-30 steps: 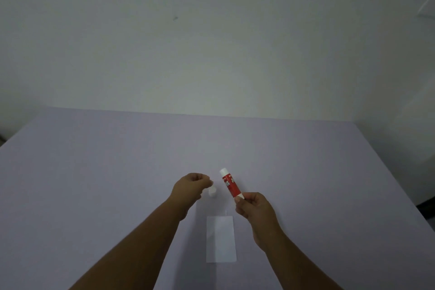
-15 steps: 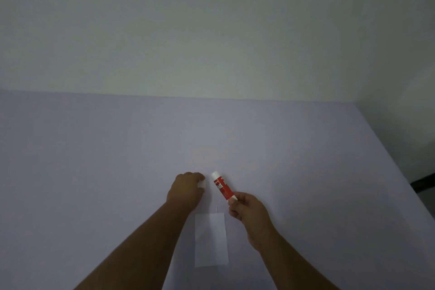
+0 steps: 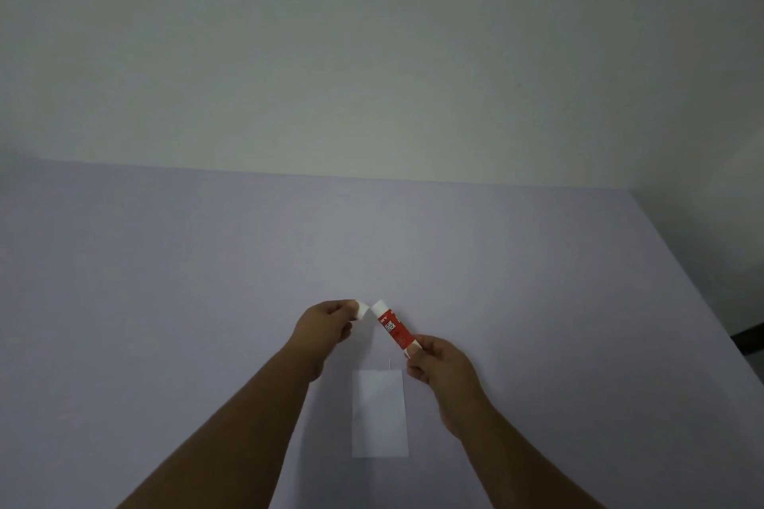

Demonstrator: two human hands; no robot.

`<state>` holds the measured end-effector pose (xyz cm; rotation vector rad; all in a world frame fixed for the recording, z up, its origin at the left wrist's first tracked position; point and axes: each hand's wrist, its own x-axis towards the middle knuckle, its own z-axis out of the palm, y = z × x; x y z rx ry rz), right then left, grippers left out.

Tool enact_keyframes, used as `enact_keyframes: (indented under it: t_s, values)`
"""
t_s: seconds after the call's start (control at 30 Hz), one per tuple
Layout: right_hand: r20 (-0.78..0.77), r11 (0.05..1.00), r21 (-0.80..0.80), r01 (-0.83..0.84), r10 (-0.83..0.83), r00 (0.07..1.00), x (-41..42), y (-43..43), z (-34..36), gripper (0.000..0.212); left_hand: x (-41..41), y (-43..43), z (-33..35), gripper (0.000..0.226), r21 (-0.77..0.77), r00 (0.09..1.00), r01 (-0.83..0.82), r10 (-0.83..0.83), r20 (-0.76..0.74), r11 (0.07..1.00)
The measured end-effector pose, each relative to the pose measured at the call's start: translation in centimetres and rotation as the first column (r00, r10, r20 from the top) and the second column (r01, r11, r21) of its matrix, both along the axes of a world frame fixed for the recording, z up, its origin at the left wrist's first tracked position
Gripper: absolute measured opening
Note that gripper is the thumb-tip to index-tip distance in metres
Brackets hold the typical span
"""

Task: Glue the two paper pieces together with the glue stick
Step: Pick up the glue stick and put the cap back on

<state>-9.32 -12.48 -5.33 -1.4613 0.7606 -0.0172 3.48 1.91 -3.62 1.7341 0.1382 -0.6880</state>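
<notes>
A red glue stick [image 3: 395, 329] with a white tip is tilted up and to the left, and my right hand [image 3: 436, 364] grips its lower end. My left hand [image 3: 324, 322] pinches the small white cap [image 3: 361, 309], whose end sits right next to the stick's white tip. Below and between my hands a white paper rectangle [image 3: 379, 413] lies flat on the table. I see only one paper outline; whether a second piece lies on it I cannot tell.
The pale lilac table [image 3: 165, 281] reaches back to a plain wall [image 3: 372, 54]. Its right edge [image 3: 703, 302] runs diagonally, with a dark gap beyond it at the right.
My left hand has lifted the white cap and brought it right next to the glue stick's tip. The view has shifted slightly; the paper has not moved.
</notes>
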Motion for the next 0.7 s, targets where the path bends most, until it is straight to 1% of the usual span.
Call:
enact_keyframes:
  t_s: [0.07, 0.13, 0.23, 0.33, 0.4, 0.47, 0.53, 0.6, 0.67, 0.7]
  values:
    - [0.019, 1.0, -0.008, -0.01, 0.01, 1.0, -0.4, 0.2, 0.6, 0.002, -0.3, 0.5, 0.8, 0.012, -0.069, 0.995, -0.087, 0.084, -0.046, 0.994]
    - [0.028, 0.998, -0.051, -0.027, 0.028, 0.999, -0.8, 0.6, 1.1, 0.004, -0.8, 0.9, 1.7, 0.011, -0.119, 0.992, -0.116, 0.109, -0.065, 0.986]
    - [0.057, 0.99, -0.132, -0.04, 0.048, 0.997, -1.3, 1.2, 2.1, 0.007, -1.7, 1.2, 2.8, 0.015, -0.123, 0.997, -0.08, 0.076, -0.031, 0.989]
    - [0.093, 0.977, -0.206, -0.047, 0.068, 0.993, -1.7, 1.5, 3.2, 0.008, -2.4, 1.5, 3.9, 0.014, -0.131, 0.999, -0.05, 0.051, 0.003, 0.99]
    - [0.122, 0.963, -0.263, -0.063, 0.098, 0.988, -1.9, 1.6, 4.0, 0.011, -2.8, 1.7, 4.6, 0.018, -0.126, 0.999, -0.014, 0.018, 0.029, 0.992]
    - [0.147, 0.96, -0.271, -0.063, 0.106, 0.984, -2.1, 1.7, 4.6, 0.012, -3.2, 1.8, 5.3, 0.02, -0.131, 0.999, 0.009, -0.004, 0.043, 0.991]
    - [0.161, 0.979, -0.193, -0.06, 0.092, 0.983, -2.2, 1.7, 5.2, 0.007, -3.4, 1.9, 6.0, 0.015, -0.143, 0.997, 0.039, -0.03, 0.065, 0.989]
    - [0.18, 0.996, -0.02, -0.082, 0.085, 0.98, -2.4, 1.7, 5.7, 0.013, -3.3, 2.0, 6.6, 0.01, -0.142, 0.992, 0.084, -0.07, 0.104, 0.986]
    - [0.191, 0.982, 0.139, -0.128, 0.1, 0.977, -2.7, 1.5, 6.1, 0.017, -3.2, 2.1, 7.2, 0.008, -0.117, 0.983, 0.136, -0.12, 0.137, 0.984]
    - [0.187, 0.972, 0.171, -0.159, 0.127, 0.974, -2.8, 1.5, 6.3, 0.017, -3.2, 2.2, 7.4, 0.008, -0.093, 0.977, 0.162, -0.147, 0.151, 0.982]
